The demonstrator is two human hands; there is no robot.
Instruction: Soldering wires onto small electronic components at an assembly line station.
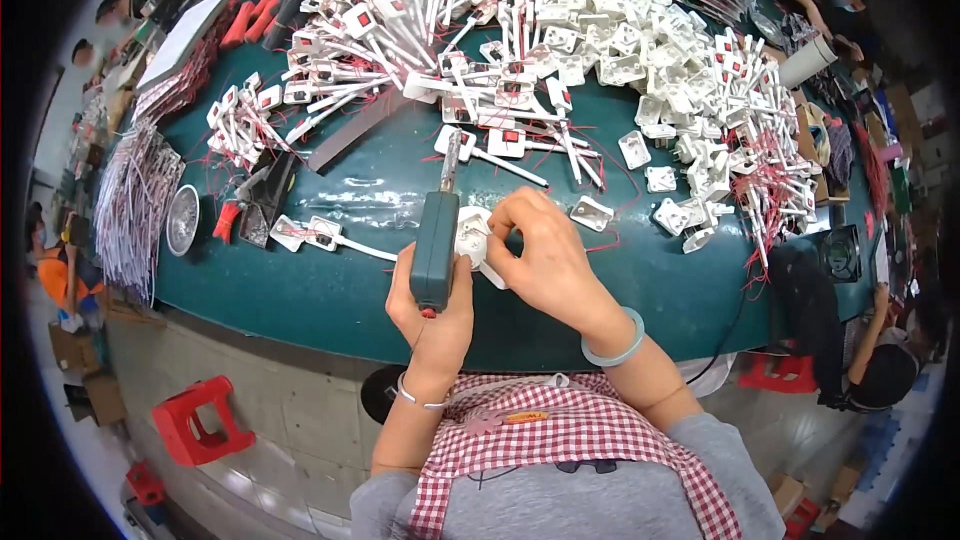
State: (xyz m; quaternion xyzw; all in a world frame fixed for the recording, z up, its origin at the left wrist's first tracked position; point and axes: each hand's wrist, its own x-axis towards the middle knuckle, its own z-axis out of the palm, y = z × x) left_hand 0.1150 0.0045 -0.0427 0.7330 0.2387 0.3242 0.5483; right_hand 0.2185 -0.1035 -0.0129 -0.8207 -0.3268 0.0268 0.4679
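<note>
My left hand (433, 325) is wrapped round a boxy dark green hand tool (436, 250) with a slim metal shaft pointing away from me; its exact kind does not show. Against the left thumb is a white plastic housing (471, 237), partly covered by the tool and my fingers. My right hand (545, 252) is closed in a pinch at that housing's right side; what its fingertips hold is hidden. Beyond the tool lies a white part with a red switch (507, 143). An open white shell (592, 212) rests right of my right hand.
White switch pieces with tubes and red wires (390, 25) spread across the green table (340, 305). White shells (640, 50) are heaped at the back right. A metal bowl (182, 220) stands left, near paper strips (135, 210). A red stool (203, 422) is on the floor; people work around.
</note>
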